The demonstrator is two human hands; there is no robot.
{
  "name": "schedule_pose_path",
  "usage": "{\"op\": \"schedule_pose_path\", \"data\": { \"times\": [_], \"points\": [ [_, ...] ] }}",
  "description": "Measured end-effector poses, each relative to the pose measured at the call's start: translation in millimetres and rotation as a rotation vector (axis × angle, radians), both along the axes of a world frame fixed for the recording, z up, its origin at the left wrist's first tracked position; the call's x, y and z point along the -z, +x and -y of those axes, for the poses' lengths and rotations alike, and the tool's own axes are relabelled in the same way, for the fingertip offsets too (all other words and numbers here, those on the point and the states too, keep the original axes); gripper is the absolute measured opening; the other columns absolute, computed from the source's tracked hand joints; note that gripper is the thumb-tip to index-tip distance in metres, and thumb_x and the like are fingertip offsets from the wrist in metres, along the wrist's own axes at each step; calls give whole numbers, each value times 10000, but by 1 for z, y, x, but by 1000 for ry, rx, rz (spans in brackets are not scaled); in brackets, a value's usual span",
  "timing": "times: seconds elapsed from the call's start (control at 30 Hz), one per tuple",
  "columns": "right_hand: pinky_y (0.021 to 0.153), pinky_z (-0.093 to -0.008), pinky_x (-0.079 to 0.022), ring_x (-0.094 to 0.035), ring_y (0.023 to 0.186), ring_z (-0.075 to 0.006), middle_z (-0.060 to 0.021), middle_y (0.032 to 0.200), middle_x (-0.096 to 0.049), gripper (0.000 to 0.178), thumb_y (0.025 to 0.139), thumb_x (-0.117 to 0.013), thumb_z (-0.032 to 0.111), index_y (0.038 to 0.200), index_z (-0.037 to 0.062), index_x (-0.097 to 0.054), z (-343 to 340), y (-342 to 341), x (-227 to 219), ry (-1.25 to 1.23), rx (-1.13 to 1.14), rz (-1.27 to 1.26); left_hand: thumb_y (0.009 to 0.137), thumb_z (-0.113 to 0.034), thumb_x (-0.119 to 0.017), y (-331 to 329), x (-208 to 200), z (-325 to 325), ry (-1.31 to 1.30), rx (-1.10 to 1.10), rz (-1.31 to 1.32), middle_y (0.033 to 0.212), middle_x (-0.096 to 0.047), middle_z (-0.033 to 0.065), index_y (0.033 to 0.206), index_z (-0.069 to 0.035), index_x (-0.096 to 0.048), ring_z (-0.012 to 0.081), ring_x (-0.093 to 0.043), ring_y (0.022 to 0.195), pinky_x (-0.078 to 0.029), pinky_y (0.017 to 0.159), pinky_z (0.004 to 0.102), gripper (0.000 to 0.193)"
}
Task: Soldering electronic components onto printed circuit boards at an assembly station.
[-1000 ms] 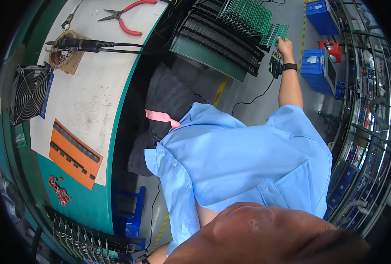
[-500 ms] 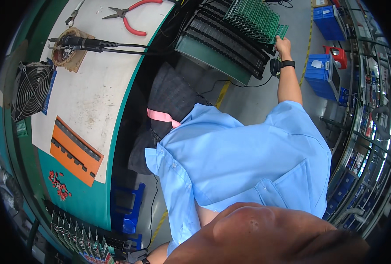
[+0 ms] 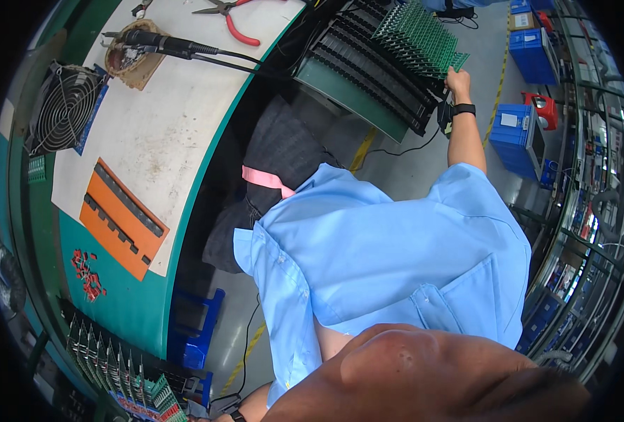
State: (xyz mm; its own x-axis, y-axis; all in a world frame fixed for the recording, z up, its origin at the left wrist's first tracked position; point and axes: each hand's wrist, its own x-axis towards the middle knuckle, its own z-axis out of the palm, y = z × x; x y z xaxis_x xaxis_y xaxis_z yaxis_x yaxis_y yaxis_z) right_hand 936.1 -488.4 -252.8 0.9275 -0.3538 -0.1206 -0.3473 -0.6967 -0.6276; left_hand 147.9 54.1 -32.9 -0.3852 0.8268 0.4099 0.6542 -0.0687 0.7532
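Observation:
At the upper right, my right hand (image 3: 458, 82) is closed on the near corner of a green circuit board (image 3: 459, 62). That board is at the end of a dense row of green boards (image 3: 421, 39) standing in a black slotted rack (image 3: 375, 63). Only a sliver of my left hand (image 3: 198, 419) shows at the lower edge, beside a green circuit board (image 3: 164, 397) with red parts. Its fingers are mostly cut off by the picture's edge. More boards (image 3: 104, 359) stand upright in a row next to it.
On the bench (image 3: 150, 141) are a soldering iron (image 3: 168, 46), red-handled pliers (image 3: 234, 17), a fan (image 3: 66, 109), an orange strip fixture (image 3: 122, 218) and loose red components (image 3: 87, 274). Blue bins (image 3: 516, 137) and a red stool (image 3: 542, 109) stand right. A cable (image 3: 403, 151) crosses the floor.
The whole view has shifted slightly, with the bench things now higher at lower left. The green board beside my left hand shows more fully. My right hand keeps its hold on the board.

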Motion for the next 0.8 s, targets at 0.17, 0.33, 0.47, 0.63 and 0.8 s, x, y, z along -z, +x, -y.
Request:
{"op": "schedule_pose_path", "data": {
  "times": [0.17,0.33,0.47,0.63,0.8],
  "points": [
    [678,-460,-509,-686,692,-368,-210,690,-685,511,878,-534,407,709,-47,-696,26,20,9,-441,-165,-57,998,-197,-586,-20,-47,29,27,-83,53,1127,-697,127,1251,29,-655,236,-680,897,-554,819,331,346],
    [438,-328,-330,-495,470,-141,-60,549,-554,444,921,-649,340,597,45,-576,54,26,25,96,-141,-17,989,-160,-521,-60,-79,65,-39,-294,302,1215,-651,137,1315,45,-595,239,-663,888,-543,828,322,393],
    [428,-325,-362,-479,464,-157,-50,565,-514,342,925,-676,289,699,52,-580,73,35,40,250,-62,-38,1009,-215,-569,-94,-65,58,-54,-57,452,1053,-697,130,1173,96,-629,196,-681,876,-526,813,331,356],
    [415,-312,-361,-491,469,-162,-61,592,-525,353,952,-652,299,764,12,-569,85,39,44,193,105,-233,1022,-180,-527,-110,-53,67,-1,-6,514,1069,-704,176,1148,113,-621,228,-718,865,-589,745,354,333],
    [412,-314,-360,-490,467,-164,-63,591,-525,358,955,-652,303,765,11,-566,72,37,35,63,87,-254,1037,-180,-485,-94,-54,81,-39,154,614,1084,-706,196,1185,121,-597,253,-736,859,-628,718,367,353]
  ]
}}
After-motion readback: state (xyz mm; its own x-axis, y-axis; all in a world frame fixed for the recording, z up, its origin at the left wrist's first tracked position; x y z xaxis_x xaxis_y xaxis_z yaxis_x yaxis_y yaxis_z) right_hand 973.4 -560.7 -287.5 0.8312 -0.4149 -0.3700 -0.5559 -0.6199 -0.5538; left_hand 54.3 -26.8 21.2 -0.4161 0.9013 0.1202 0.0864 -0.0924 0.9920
